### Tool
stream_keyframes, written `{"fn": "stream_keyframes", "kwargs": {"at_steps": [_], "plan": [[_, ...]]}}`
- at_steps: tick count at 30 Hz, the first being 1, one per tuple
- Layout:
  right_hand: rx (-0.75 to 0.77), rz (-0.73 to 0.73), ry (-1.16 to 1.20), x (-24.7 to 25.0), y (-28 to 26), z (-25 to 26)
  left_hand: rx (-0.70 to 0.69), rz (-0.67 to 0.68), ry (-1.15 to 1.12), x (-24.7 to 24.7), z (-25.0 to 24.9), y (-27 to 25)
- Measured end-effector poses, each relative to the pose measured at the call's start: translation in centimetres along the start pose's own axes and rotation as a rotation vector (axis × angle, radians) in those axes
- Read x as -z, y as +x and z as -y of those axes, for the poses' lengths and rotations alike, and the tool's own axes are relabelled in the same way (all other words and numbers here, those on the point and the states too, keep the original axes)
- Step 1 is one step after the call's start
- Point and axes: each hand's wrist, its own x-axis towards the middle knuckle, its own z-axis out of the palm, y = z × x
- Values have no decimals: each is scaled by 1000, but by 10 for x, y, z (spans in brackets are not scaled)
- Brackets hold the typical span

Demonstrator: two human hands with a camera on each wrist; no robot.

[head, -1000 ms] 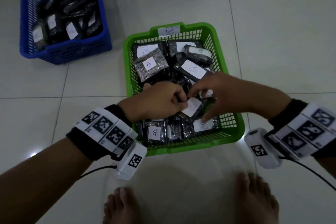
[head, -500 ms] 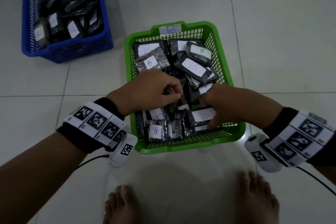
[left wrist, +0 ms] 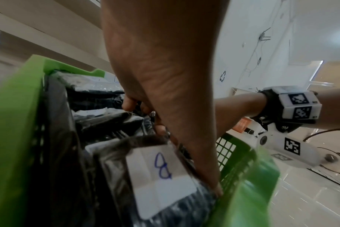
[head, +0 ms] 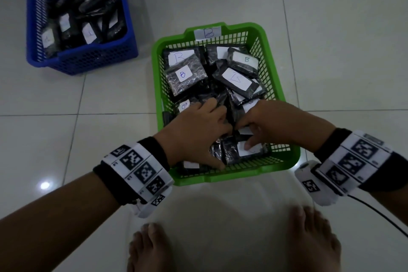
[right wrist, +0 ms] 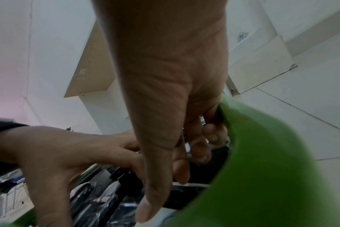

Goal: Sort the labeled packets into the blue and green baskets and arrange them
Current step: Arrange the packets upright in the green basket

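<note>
We have both hands down in the near end of the green basket (head: 273, 86), side by side and almost touching. Our left hand (head: 198, 130) has its fingers curled round dark packets, its thumb stretched toward the near wall beside a packet labelled B (left wrist: 161, 173). Our right hand (head: 271, 121) curls its fingers into the pile too, its thumb pressing the white label of the packet (head: 242, 150) lying just below it; the wrist view shows those fingers closed on the edge of a packet. Beyond our fingertips the rest of the B packets (head: 185, 75) lie loosely heaped. Well off past our left hand stands the blue basket (head: 88, 57) with its own dark packets.
</note>
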Motion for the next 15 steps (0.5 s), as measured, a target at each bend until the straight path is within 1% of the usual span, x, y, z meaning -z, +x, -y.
{"fn": "stream_keyframes", "kwargs": {"at_steps": [3,7,11,13,15], "plan": [[11,-26,9,-2,1,-4,11,70,18,9,7,1],[-8,-28,9,-3,2,-6,47,202,8,22,12,0],[-5,-44,-21,-6,3,-7,73,287,13,25,5,2],[-1,-45,-10,-6,2,-8,123,335,-20,26,4,2],[6,-50,-7,-4,1,-7,199,429,-97,31,7,1]]}}
